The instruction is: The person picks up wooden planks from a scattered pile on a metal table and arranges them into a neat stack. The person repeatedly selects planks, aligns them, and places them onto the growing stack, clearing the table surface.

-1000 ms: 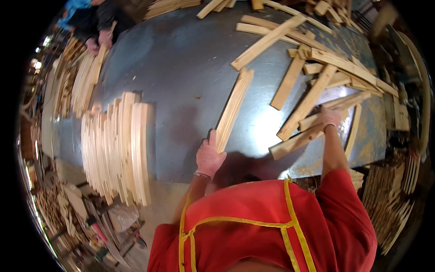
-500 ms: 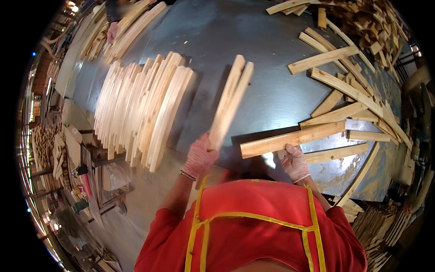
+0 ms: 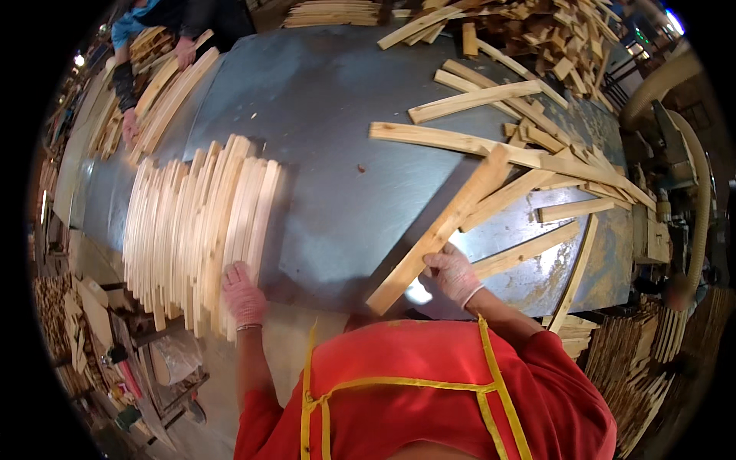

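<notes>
While the right hand (image 3: pixel 452 277) pinches a board (image 3: pixel 437 231) by its near half, slanted over the table (image 3: pixel 330 199), the left hand (image 3: pixel 244 297) lies on the near ends of the row of boards (image 3: pixel 218 218); whether it grips any, I cannot tell. Lining up seems the step in hand; the next move likely calls for carrying the pinched piece leftward, clear of the loose boards (image 3: pixel 475 101).

The right grip (image 3: pixel 454 277) holds a slanted wooden board (image 3: pixel 439 231) while the left grip (image 3: pixel 244 295) touches a row of strips (image 3: pixel 192 230).
</notes>
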`<state>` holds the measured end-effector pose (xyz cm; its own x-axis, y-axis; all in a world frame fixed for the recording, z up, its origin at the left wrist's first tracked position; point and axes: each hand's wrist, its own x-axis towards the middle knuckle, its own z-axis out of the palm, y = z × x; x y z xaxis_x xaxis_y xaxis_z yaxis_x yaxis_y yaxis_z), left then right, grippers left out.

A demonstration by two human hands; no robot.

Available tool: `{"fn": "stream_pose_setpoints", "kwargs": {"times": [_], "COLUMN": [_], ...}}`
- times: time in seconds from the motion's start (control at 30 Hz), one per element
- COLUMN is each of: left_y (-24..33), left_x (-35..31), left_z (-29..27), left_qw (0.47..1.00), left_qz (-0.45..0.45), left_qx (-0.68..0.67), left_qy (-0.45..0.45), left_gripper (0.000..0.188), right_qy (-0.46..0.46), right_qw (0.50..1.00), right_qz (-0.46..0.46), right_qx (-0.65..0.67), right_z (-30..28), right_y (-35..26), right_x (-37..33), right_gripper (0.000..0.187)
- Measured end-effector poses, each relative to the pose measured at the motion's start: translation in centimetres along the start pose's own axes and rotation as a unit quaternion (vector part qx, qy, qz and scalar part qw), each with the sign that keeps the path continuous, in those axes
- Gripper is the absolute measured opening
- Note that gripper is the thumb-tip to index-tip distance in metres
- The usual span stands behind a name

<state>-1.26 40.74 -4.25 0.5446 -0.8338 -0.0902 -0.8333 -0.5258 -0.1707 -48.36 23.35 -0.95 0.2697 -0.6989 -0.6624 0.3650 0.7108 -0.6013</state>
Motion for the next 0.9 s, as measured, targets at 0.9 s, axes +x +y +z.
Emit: {"fn": "stream_pose_setpoints", "kwargs": {"times": [0.9], "left_y": [19.7], "left_x": [3.2], "left_z": [-14.7], "left_qw": [0.807], "left_qz": [0.384], "left_qx": [0.137], "left_qy": [-0.427], "left_gripper": [0.052], "right_qy": [-0.036], "right_qw": [0.442], "right_qz": [-0.410], "right_qx": [-0.797], "right_z": [-4.4], "right_y": [-15.9], "right_x": [12.8], "right_gripper": [0.040]}}
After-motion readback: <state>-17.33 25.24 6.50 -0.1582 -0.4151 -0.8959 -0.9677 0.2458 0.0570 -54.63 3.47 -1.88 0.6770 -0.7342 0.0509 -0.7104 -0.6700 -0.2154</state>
